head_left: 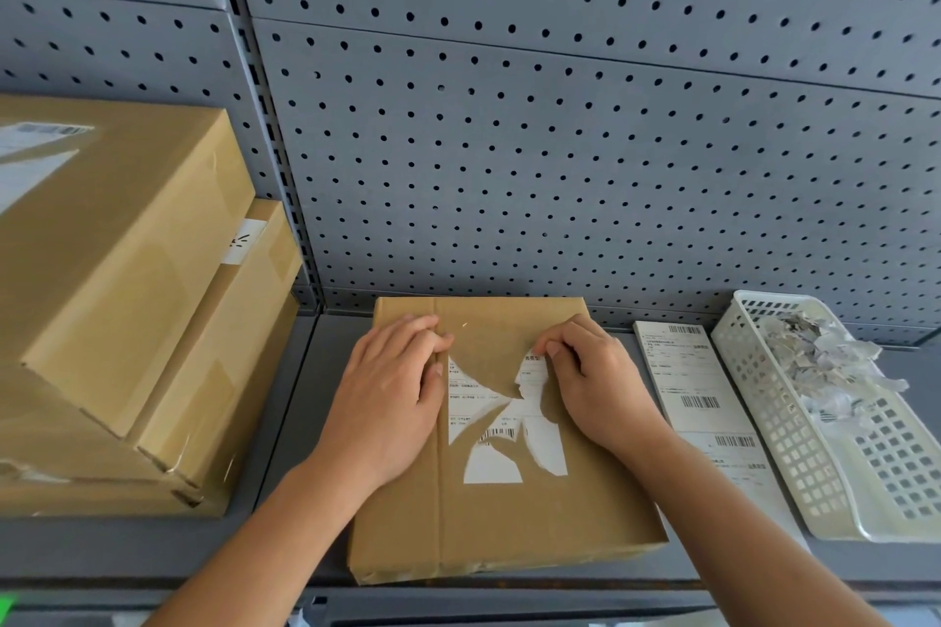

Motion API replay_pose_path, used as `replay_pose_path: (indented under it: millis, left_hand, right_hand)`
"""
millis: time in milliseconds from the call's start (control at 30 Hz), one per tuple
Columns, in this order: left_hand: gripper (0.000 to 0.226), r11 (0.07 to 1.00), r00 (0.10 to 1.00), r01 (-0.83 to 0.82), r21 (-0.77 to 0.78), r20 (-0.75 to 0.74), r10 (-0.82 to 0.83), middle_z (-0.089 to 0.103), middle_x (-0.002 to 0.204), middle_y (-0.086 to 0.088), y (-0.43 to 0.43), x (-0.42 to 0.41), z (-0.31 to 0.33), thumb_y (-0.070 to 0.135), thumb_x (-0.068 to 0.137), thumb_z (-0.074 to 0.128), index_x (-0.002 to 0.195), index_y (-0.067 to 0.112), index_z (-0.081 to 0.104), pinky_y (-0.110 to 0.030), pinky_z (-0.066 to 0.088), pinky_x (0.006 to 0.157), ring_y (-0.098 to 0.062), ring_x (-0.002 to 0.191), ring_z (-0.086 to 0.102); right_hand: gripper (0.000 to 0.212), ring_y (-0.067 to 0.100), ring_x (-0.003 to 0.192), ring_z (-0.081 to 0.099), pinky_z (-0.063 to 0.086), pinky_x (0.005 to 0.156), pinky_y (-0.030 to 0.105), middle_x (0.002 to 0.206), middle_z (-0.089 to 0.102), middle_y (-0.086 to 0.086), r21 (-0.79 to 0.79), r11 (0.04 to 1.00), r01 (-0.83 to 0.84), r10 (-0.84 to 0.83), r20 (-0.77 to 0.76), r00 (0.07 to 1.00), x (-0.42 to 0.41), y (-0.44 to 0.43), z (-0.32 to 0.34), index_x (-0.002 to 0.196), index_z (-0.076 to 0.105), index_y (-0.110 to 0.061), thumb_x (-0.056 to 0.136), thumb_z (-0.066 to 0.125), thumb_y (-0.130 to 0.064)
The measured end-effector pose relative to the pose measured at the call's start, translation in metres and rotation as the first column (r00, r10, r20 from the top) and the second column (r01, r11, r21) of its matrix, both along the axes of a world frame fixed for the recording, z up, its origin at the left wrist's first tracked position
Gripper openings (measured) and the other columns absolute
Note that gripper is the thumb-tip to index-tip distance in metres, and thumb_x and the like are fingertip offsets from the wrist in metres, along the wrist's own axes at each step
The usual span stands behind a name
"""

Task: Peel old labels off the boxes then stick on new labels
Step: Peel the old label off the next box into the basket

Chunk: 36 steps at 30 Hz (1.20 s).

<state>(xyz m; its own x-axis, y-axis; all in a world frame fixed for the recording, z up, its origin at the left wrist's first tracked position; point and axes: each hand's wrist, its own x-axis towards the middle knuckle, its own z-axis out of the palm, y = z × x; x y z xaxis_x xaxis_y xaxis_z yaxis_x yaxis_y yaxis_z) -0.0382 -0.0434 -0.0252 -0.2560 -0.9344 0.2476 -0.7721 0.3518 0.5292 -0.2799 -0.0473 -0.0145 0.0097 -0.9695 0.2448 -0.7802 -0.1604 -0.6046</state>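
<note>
A flat brown cardboard box (509,519) lies on the grey shelf in front of me. On its top sits a torn white old label (501,428), with ragged pieces missing and a barcode still showing. My left hand (392,397) rests on the box at the label's left edge, fingers bent at its upper left corner. My right hand (590,377) pinches the upper right corner of the torn label between thumb and fingertips. A strip of new labels (705,402) with barcodes lies flat on the shelf just right of the box.
A white perforated plastic basket (794,453) at the right holds several crumpled label scraps (820,356). Two larger stacked cardboard boxes (127,300) fill the left side. A grey pegboard wall (560,143) stands close behind. The shelf's front edge (509,596) runs below the box.
</note>
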Motion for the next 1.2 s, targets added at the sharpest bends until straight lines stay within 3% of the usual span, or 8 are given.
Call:
replay_pose_path:
  millis: [200, 367, 533, 667, 800, 967, 1067, 1200]
  left_hand:
    - [0.031, 1.000, 1.000, 0.003, -0.009, 0.009, -0.003, 0.044, 0.149, 0.016, 0.0004, 0.0005, -0.0006, 0.028, 0.103, 0.042, 0.129, 0.027, 0.058, -0.028, 0.015, 0.122, -0.002, 0.143, 0.027]
    - [0.030, 1.000, 1.000, 0.006, -0.008, 0.009, -0.006, 0.045, 0.148, 0.016, 0.0000, 0.0003, -0.0005, 0.028, 0.103, 0.042, 0.128, 0.027, 0.059, -0.030, 0.017, 0.123, -0.003, 0.144, 0.028]
    - [0.029, 1.000, 1.000, 0.004, -0.006, 0.003, -0.004, 0.045, 0.149, 0.016, 0.0007, 0.0002, 0.0000, 0.027, 0.104, 0.043, 0.128, 0.027, 0.059, -0.032, 0.018, 0.123, -0.004, 0.144, 0.028]
    - [0.030, 1.000, 1.000, 0.004, -0.010, 0.010, -0.004, 0.044, 0.149, 0.016, -0.0002, 0.0001, -0.0006, 0.028, 0.104, 0.042, 0.128, 0.027, 0.058, -0.029, 0.016, 0.123, -0.003, 0.144, 0.027]
    - [0.030, 1.000, 1.000, 0.004, -0.008, 0.019, -0.004, 0.044, 0.149, 0.016, 0.0000, 0.0006, -0.0009, 0.028, 0.104, 0.042, 0.129, 0.027, 0.058, -0.025, 0.012, 0.122, -0.003, 0.144, 0.027]
    - [0.029, 1.000, 1.000, 0.007, -0.007, 0.013, -0.007, 0.044, 0.149, 0.015, -0.0004, 0.0002, -0.0013, 0.028, 0.104, 0.043, 0.129, 0.027, 0.058, -0.028, 0.014, 0.123, -0.004, 0.145, 0.028]
    - [0.029, 1.000, 1.000, 0.007, -0.001, 0.010, -0.007, 0.044, 0.149, 0.016, -0.0003, 0.0004, -0.0017, 0.027, 0.104, 0.043, 0.129, 0.027, 0.058, -0.032, 0.017, 0.123, -0.004, 0.145, 0.027]
    - [0.030, 1.000, 1.000, 0.005, 0.005, 0.001, -0.005, 0.043, 0.149, 0.016, -0.0003, 0.0003, -0.0012, 0.027, 0.104, 0.043, 0.129, 0.028, 0.058, -0.035, 0.019, 0.124, -0.003, 0.145, 0.027]
  right_hand:
    - [0.024, 0.011, 0.082, 0.054, 0.047, 0.082, 0.041, 0.095, 0.059, -0.015, -0.049, 0.999, -0.010, 0.005, -0.092, 0.996, 0.0053, 0.0019, -0.0003, 0.088, 0.068, -0.025, 0.098, 0.052, -0.010]
    - [0.022, 0.018, 0.085, 0.057, 0.049, 0.080, 0.040, 0.100, 0.060, -0.012, -0.016, 1.000, 0.021, -0.022, -0.047, 0.999, 0.0016, -0.0011, -0.0004, 0.096, 0.070, -0.024, 0.100, 0.051, -0.014]
    - [0.024, 0.013, 0.081, 0.055, 0.045, 0.075, 0.035, 0.095, 0.060, -0.014, -0.043, 0.999, 0.004, -0.008, -0.093, 0.996, 0.0039, -0.0002, -0.0008, 0.088, 0.068, -0.024, 0.098, 0.052, -0.010]
    - [0.025, 0.020, 0.087, 0.058, 0.049, 0.080, 0.042, 0.098, 0.059, -0.015, -0.015, 1.000, 0.020, -0.020, 0.026, 0.999, -0.0010, -0.0024, -0.0007, 0.090, 0.066, -0.025, 0.100, 0.049, -0.010]
    - [0.022, 0.014, 0.083, 0.054, 0.046, 0.076, 0.037, 0.097, 0.060, -0.011, -0.047, 0.999, 0.009, -0.013, -0.083, 0.996, 0.0041, -0.0010, -0.0011, 0.091, 0.068, -0.022, 0.099, 0.051, -0.011]
    - [0.025, 0.017, 0.085, 0.057, 0.048, 0.080, 0.041, 0.097, 0.059, -0.015, -0.020, 1.000, -0.001, 0.001, 0.003, 1.000, -0.0014, -0.0009, -0.0005, 0.089, 0.066, -0.025, 0.099, 0.050, -0.009]
    - [0.022, 0.016, 0.083, 0.056, 0.049, 0.077, 0.041, 0.098, 0.060, -0.012, -0.060, 0.998, 0.005, -0.010, -0.075, 0.997, 0.0038, -0.0008, -0.0009, 0.093, 0.069, -0.022, 0.099, 0.051, -0.010]
    - [0.024, 0.012, 0.079, 0.054, 0.049, 0.076, 0.042, 0.092, 0.058, -0.014, -0.085, 0.996, -0.025, 0.021, -0.052, 0.998, 0.0025, 0.0025, 0.0012, 0.085, 0.065, -0.023, 0.096, 0.050, -0.007]
